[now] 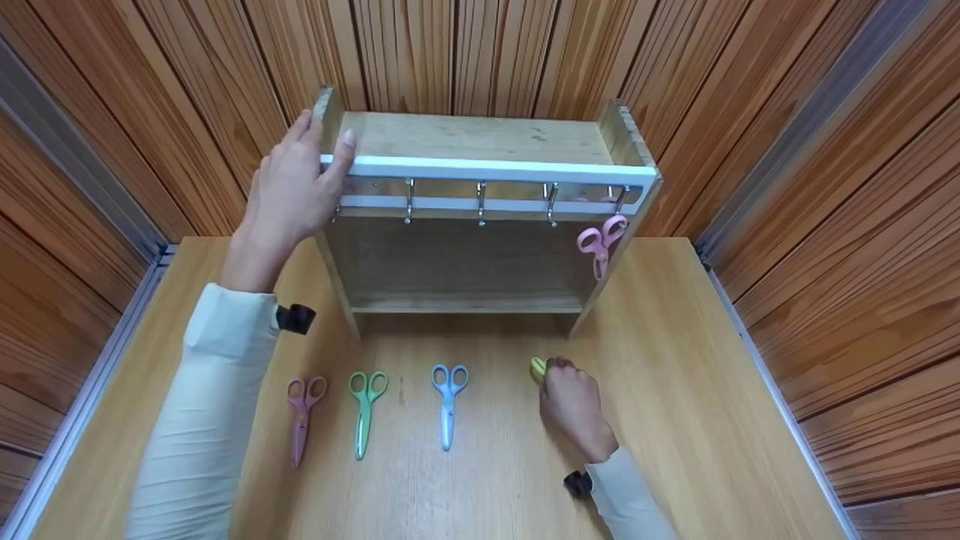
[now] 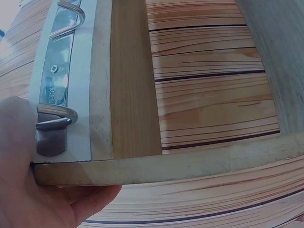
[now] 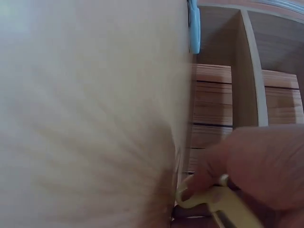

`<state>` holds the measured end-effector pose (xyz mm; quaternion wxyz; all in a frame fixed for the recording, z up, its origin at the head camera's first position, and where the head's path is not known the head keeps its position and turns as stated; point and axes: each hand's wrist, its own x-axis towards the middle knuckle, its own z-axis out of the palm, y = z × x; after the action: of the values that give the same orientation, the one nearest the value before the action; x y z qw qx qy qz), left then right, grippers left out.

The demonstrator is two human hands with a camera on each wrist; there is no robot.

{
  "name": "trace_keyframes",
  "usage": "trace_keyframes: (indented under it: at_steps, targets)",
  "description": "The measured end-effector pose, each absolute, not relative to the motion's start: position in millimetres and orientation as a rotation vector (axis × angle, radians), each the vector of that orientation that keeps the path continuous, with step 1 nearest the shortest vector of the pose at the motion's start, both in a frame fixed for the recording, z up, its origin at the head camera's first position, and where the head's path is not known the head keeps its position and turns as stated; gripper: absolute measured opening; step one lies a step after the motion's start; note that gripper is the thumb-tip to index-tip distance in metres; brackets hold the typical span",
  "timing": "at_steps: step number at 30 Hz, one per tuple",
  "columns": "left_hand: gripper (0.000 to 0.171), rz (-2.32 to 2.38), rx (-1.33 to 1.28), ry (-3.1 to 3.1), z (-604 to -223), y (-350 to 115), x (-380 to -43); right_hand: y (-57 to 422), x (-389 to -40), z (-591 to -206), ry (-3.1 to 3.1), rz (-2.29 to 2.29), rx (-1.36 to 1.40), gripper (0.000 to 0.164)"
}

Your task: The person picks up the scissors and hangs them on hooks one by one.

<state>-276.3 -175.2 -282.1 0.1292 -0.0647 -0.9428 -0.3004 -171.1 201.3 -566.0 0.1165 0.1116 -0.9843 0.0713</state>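
Observation:
My left hand grips the top left corner of a wooden shelf rack. In the left wrist view, its fingers wrap round the side board. At the front right, my right hand holds yellow scissors near the tabletop; the hand hides most of them in the head view. Pink scissors hang from the rightmost hook on the rack's white rail. Reddish-pink scissors, green scissors and blue scissors lie in a row on the table, handles toward the rack.
Several metal hooks line the rail, and those in the middle carry nothing. The wooden table has wood-patterned walls behind and at both sides. Metal edge strips run along its sides.

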Motion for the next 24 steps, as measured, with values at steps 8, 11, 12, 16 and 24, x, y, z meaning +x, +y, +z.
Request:
trace_keyframes:
  at_steps: [8, 11, 12, 16, 24]
  targets:
    - [0.086, -0.872, -0.183, -2.739, -282, -176, -275, 210, -176, -548, -3.045, 0.516, 0.292, 0.006]
    - [0.086, -0.867, -0.179, -2.744, -283, -175, -275, 213, -178, -542, -3.098, 0.668, 0.245, 0.011]
    - [0.086, -0.866, -0.177, -2.745, -283, -175, -275, 214, -178, -541, -3.106, 0.717, 0.233, 0.013]
    - [0.085, -0.864, -0.172, -2.75, -282, -175, -274, 214, -179, -536, -3.082, 0.954, 0.227, 0.012]
    - [0.086, -0.842, -0.187, -2.739, -282, -176, -274, 204, -181, -522, -3.018, 1.152, 0.286, 0.018]
